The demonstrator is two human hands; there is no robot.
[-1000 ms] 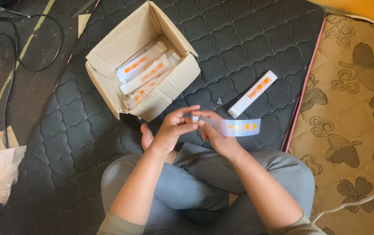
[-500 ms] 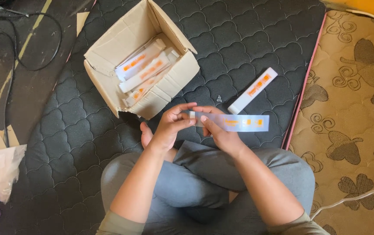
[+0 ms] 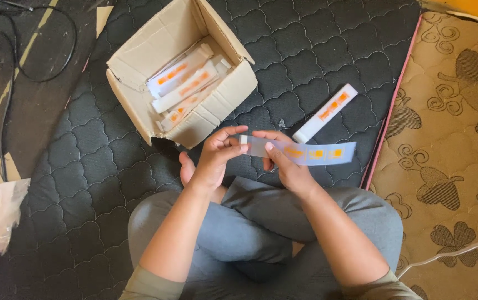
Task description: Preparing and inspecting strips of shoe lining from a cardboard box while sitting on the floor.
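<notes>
1. A person sits cross-legged in grey trousers [image 3: 261,233] at the bottom of the view, both forearms reaching forward over the knees.
2. The left hand [image 3: 214,158] is closed in a pinch, thumb and fingers gripping the left end of a long, flat white packet [image 3: 300,150] with orange marks.
3. The right hand [image 3: 286,166] is also closed on the same packet, holding it nearer its middle with the thumb on top and the fingers underneath.
4. The packet lies roughly level between the two hands, lifted above the black quilted mat [image 3: 111,161], with its right end sticking out free past the right hand.
5. Just beyond the packet, a second white packet [image 3: 325,112] with orange marks lies slantwise on the mat, apart from both hands.
6. Farther off to the left sits an open cardboard box [image 3: 180,72], flaps up, with several more such packets stacked inside.
7. To the right of the mat lies a tan mattress [image 3: 450,144] with a brown flower pattern.
8. At the far left, black cables [image 3: 28,72] run over a dark floor.
</notes>
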